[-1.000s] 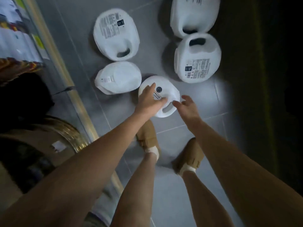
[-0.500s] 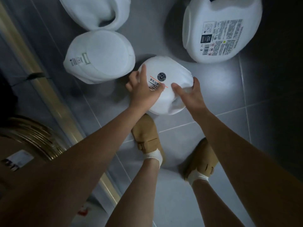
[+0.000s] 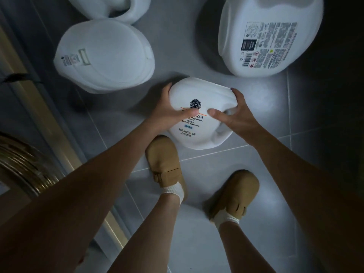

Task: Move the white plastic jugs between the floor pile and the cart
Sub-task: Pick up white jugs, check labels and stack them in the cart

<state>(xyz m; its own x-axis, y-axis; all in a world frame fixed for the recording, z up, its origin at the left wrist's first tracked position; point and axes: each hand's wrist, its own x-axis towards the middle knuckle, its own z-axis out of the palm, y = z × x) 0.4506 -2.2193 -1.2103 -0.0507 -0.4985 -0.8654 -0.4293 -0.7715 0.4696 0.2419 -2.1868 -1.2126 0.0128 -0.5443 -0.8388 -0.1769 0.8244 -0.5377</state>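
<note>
Dimly lit grey tile floor [image 3: 256, 174], left hand [image 3: 167, 113] and right hand [image 3: 234, 117] — fingers [image 3: 187, 113] wrapped round a white jug [image 3: 202, 93].

Dim, bluish light; the jug [image 3: 199, 91] at centre and floor [image 3: 266, 107] toward 3 o'clock glow brightest; corners dark, edges bent.

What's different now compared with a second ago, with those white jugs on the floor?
Both hands closed in: the left hand and right hand now grip the small jug by its sides, tipping its label up toward the camera. The left big jug and right big jug stayed lying on the floor.
</note>
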